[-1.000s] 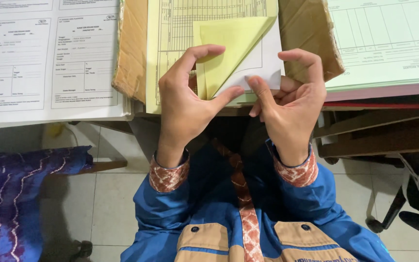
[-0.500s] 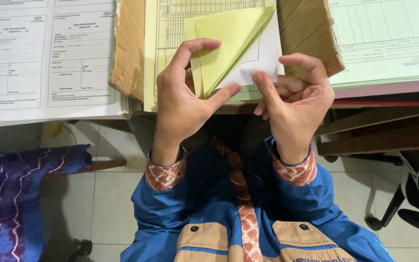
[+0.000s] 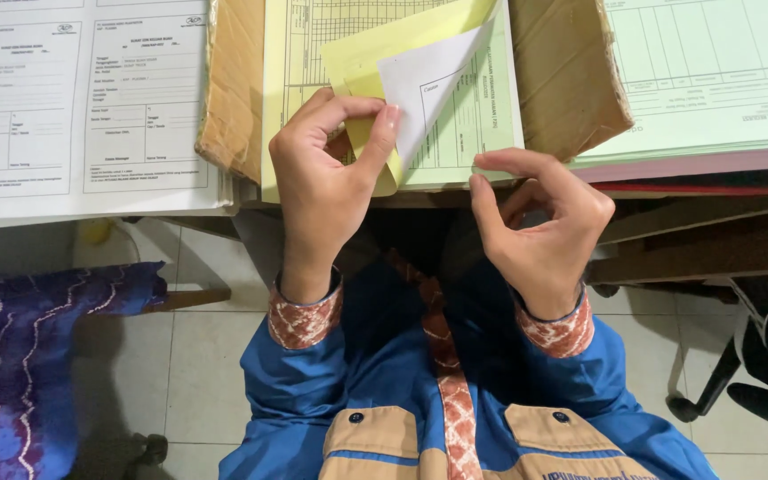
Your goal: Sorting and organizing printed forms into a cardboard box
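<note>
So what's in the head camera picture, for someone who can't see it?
The left hand pinches the lifted corners of a yellow sheet and a white sheet on a pad of forms. The right hand rests its fingers on the pad's near edge. White forms lie left, green forms right.

Two bare hands, left hand [image 3: 326, 169] and right hand [image 3: 540, 227]. Two lifted sheet corners: one yellow paper sheet [image 3: 362, 67], one white paper sheet [image 3: 428, 80]. One brown cardboard wrapper [image 3: 571, 80]. One purple patterned cloth [image 3: 11, 356].
</note>
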